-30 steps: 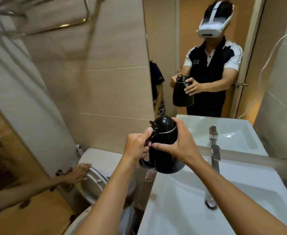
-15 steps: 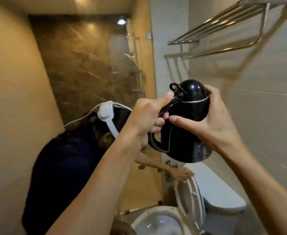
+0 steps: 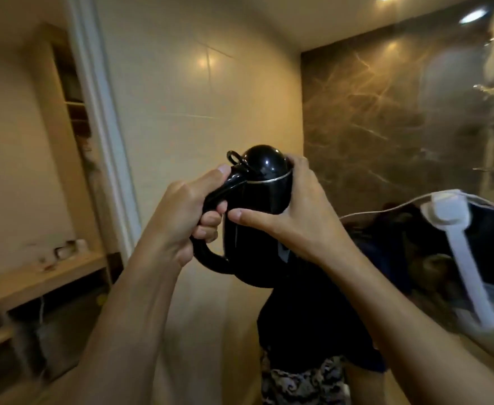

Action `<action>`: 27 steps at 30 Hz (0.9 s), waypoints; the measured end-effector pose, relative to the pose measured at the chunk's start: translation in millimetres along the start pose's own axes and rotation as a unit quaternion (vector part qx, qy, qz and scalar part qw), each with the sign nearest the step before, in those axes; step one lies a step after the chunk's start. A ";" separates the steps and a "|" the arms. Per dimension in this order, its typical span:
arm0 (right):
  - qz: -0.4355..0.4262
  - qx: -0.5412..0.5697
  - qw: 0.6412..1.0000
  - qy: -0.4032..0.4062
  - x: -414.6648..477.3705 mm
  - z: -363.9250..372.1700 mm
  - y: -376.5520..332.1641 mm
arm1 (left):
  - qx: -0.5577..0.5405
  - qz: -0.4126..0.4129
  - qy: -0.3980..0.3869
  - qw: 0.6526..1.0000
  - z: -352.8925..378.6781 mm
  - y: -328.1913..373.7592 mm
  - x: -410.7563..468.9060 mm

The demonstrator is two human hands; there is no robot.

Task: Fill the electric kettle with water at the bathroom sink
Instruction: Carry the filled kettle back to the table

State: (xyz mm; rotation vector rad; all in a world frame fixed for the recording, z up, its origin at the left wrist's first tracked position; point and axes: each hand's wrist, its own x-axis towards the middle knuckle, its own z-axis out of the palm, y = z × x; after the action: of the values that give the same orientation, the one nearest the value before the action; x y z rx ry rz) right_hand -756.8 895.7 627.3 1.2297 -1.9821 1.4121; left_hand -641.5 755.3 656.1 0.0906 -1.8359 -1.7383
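Note:
A glossy black electric kettle (image 3: 257,200) with a domed, closed lid is held upright at chest height in the middle of the view. My left hand (image 3: 181,220) is wrapped around its curved handle, thumb up near the lid lever. My right hand (image 3: 292,217) clasps the kettle's body and lid rim from the right side. The sink and tap are out of view.
Another person (image 3: 321,331) in dark clothes, wearing a white-strapped headset (image 3: 459,229), bends low just behind the kettle at the right. A white door frame (image 3: 99,121) and wooden shelves (image 3: 50,270) stand at the left. A dark marble shower wall (image 3: 386,127) is at the back right.
My view has swung left, from the sink and mirror past the toilet to the doorway wall. Both hands have kept the same hold on the kettle, which stays closed.

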 end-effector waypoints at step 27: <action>-0.108 0.368 0.813 -0.438 25.5 617.8 -67.3 | 0.179 -0.090 0.522 0.829 -450.1 -164.7 -57.9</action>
State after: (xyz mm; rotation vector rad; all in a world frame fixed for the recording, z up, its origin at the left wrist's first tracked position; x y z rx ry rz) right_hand -618.6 320.7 434.5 2.7675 -1.6389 1.7303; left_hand -443.7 359.1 463.8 1.1536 -1.2590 -1.0167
